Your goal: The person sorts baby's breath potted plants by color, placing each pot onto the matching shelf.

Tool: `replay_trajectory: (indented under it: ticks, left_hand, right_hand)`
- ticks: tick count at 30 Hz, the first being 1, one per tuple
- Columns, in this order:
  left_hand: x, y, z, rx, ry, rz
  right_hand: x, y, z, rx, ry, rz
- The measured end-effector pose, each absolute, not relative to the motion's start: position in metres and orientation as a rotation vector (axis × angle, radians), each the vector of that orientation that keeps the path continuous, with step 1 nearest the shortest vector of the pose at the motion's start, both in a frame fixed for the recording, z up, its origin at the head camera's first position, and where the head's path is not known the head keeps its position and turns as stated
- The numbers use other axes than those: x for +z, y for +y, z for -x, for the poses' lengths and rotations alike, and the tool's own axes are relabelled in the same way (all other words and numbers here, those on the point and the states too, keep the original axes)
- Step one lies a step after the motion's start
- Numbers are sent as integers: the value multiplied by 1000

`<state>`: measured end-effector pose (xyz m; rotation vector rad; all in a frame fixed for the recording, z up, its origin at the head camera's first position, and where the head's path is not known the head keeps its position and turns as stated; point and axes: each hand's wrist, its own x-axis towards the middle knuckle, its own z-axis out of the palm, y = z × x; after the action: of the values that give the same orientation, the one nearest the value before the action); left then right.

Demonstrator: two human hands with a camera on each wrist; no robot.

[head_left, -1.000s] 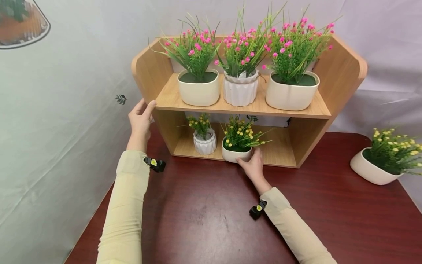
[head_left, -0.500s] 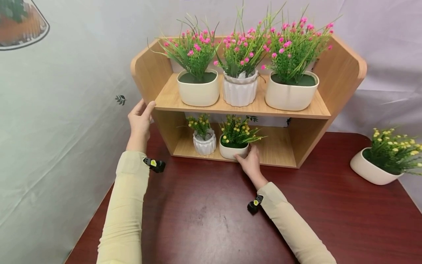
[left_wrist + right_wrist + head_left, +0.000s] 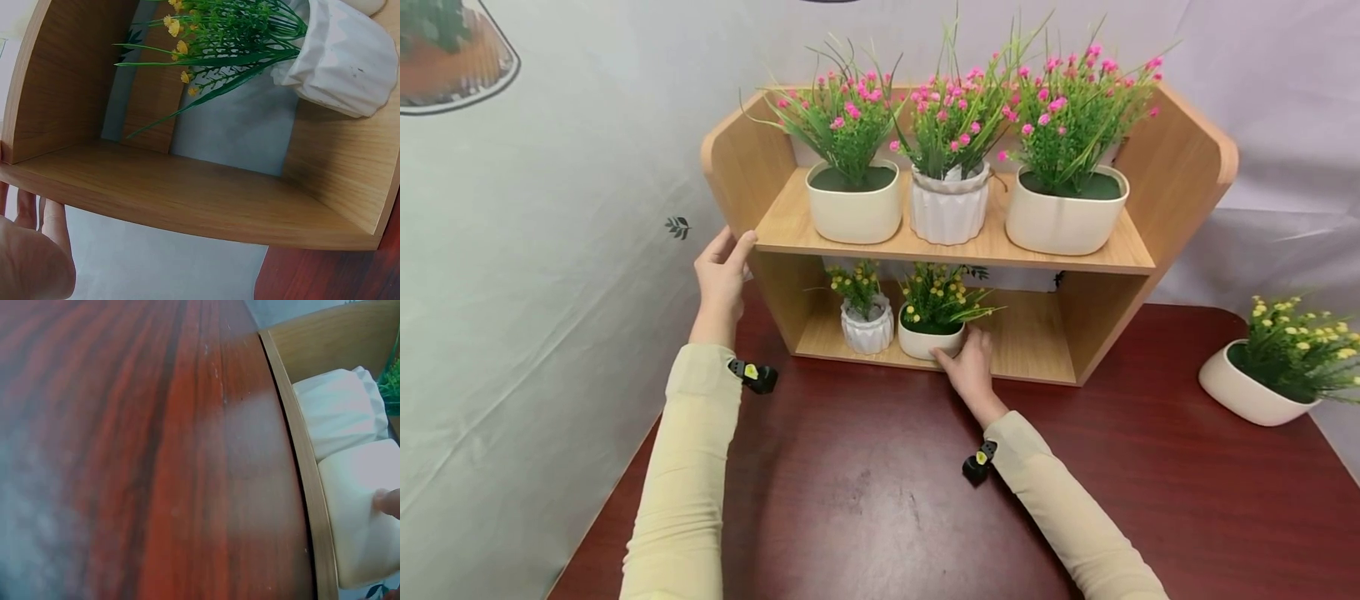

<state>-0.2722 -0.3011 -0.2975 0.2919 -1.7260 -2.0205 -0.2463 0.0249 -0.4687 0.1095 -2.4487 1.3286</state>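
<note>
My right hand (image 3: 972, 367) holds a cream oval flowerpot (image 3: 928, 342) with yellow flowers, its thumb (image 3: 386, 503) against the pot's front and the other fingers around the right side. That pot sits on the lower level of a wooden shelf (image 3: 1030, 333), close beside a white ruffled pot (image 3: 868, 332) with yellow flowers. At the shelf's left side panel (image 3: 778, 292), my left hand (image 3: 721, 279) grips the edge, thumb on the front and fingers on the outer face. In the left wrist view those fingers (image 3: 55, 222) lie against the panel's outside.
Two cream pots (image 3: 854, 212) (image 3: 1063, 221) and a white ruffled pot (image 3: 949, 208), all with pink flowers, stand on the upper level. Another cream pot (image 3: 1255, 387) with yellow flowers stands tilted-looking on the dark red table (image 3: 865, 492) at the right. A patterned cloth backdrop (image 3: 587, 167) hangs behind.
My right hand has moved the cream pot slightly left and back on the lower level, closer to the white pot. The left hand stays at the side panel.
</note>
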Motion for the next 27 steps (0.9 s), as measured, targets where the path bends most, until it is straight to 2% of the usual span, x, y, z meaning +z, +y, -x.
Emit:
replay_trajectory:
  ticks: [15, 27]
  left_hand:
    - [-297, -300, 270, -2031, -1717, -300]
    - [-296, -300, 271, -2060, -1696, -294]
  right_hand:
    - [-452, 39, 221, 1313, -2405, -179]
    - [-441, 80, 191, 1297, -2357, -146]
